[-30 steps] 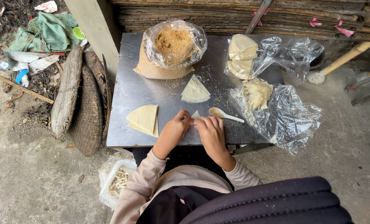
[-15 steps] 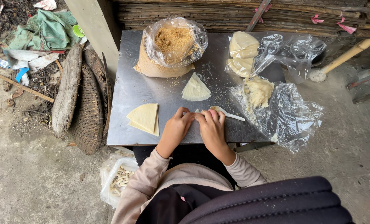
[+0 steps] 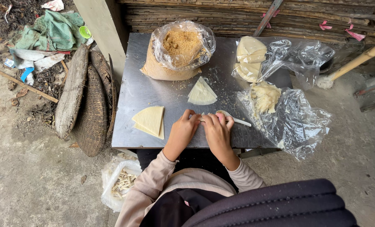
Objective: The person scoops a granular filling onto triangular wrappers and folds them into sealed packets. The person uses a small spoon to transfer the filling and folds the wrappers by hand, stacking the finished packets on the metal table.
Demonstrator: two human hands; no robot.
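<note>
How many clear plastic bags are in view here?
4. One with brown crumbs at the table's far side, one with pale wrappers at far right, one crumpled at the table's right edge, one on the ground below. More may be hidden.

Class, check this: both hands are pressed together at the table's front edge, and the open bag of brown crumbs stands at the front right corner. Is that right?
Not quite. The head view shows the bag of brown crumbs at the table's back left. The left hand and right hand do meet at the front edge.
</note>
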